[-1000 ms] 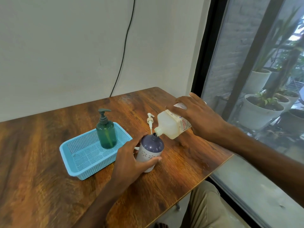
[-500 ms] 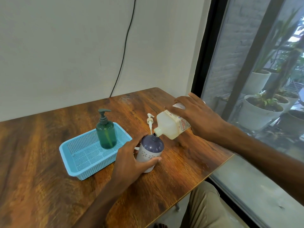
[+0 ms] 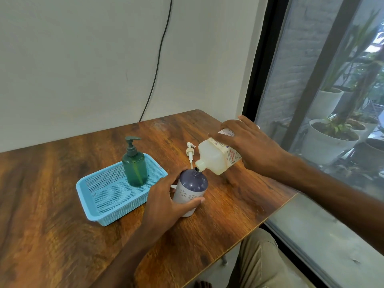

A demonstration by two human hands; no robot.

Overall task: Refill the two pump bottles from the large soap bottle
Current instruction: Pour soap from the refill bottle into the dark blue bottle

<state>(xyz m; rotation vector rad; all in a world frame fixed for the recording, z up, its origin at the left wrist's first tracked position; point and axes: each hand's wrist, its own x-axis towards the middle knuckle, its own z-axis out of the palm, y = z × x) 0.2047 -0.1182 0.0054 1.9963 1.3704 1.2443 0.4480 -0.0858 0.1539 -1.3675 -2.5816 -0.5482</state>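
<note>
My left hand [image 3: 166, 202] grips a purple-topped white pump bottle [image 3: 191, 187] that stands on the wooden table [image 3: 52, 235] with its neck open. My right hand [image 3: 249, 146] holds the large cream soap bottle [image 3: 216, 155] tilted down, its mouth right at the purple bottle's neck. A white pump head [image 3: 190, 151] lies on the table just behind them. A green pump bottle [image 3: 135, 166] with its pump on stands upright in the blue basket [image 3: 99, 206].
The basket sits left of the purple bottle, close to my left hand. A black cable [image 3: 158, 59] runs down the wall behind the table. The table's right edge is near a large window with potted plants [image 3: 330, 138] outside.
The large soap bottle stays tilted over the purple bottle's neck. Both hands hold almost still.
</note>
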